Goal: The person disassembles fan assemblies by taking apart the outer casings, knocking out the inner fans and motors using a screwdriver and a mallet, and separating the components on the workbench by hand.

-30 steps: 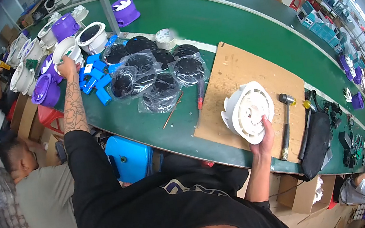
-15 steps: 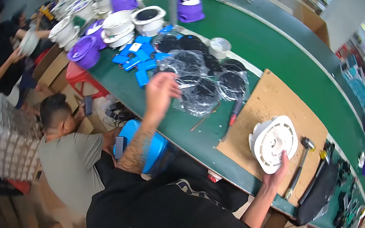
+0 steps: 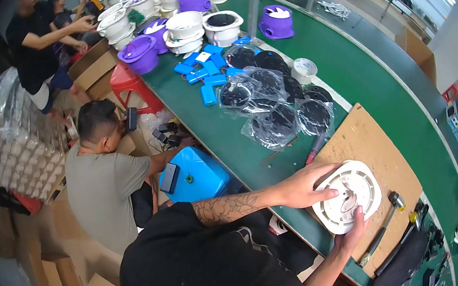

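A white plastic housing [image 3: 359, 182] with a rounded-square rim and a ring of slots is between my two hands over the brown board. My left hand [image 3: 306, 186], on the tattooed arm, grips its upper left side, thumb on the slotted face and the other fingers partly hidden at the rim. My right hand [image 3: 354, 235] is closed on the lower edge, thumb reaching onto the face. A hammer [image 3: 385, 226] lies on the board just right of the housing. Beyond my left hand is a red-and-dark handled tool [image 3: 315, 148], partly at the board's edge.
Black round discs in clear plastic [image 3: 276, 124], blue packs [image 3: 208, 94], and white and purple housings [image 3: 186, 25] line the green table. A cardboard-like board [image 3: 387, 149] lies under my hands. A person [image 3: 105, 185] sits left beside a blue stool [image 3: 201, 174]; others stand farther back.
My left hand has come from above the wrapped discs to the white housing and taken hold of it. My right hand still holds it. The camera view has shifted left.
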Demonstrator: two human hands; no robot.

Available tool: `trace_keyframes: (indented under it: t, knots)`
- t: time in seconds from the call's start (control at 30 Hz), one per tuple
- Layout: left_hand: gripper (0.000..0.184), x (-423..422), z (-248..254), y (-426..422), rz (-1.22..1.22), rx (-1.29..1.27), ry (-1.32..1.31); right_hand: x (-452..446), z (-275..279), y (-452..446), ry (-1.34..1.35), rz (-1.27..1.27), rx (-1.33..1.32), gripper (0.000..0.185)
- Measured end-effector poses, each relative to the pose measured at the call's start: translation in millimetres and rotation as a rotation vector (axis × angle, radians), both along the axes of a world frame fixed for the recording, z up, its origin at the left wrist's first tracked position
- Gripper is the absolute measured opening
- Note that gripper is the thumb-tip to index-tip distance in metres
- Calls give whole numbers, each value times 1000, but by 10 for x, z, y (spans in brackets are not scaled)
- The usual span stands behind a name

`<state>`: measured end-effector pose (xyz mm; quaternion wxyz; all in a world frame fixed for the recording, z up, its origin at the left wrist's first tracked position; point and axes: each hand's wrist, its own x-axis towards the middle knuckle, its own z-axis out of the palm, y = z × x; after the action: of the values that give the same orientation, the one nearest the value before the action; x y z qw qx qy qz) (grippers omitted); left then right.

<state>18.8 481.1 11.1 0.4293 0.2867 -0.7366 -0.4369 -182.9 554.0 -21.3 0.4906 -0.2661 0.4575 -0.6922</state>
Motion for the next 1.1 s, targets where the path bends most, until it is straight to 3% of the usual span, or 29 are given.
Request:
trace_keyframes:
  t: [0.4,0.87,1.1]
  knots:
    - [51,-231,-15,62,-25,261,146,-52,-73,70,-12,-53,13,55]
    - [53,-225,-128,68,65,286,25,-29,-155,88,1,-29,33,54]
    - [49,-322,-268,27,23,425,212,-124,-119,129,69,25,41,58]
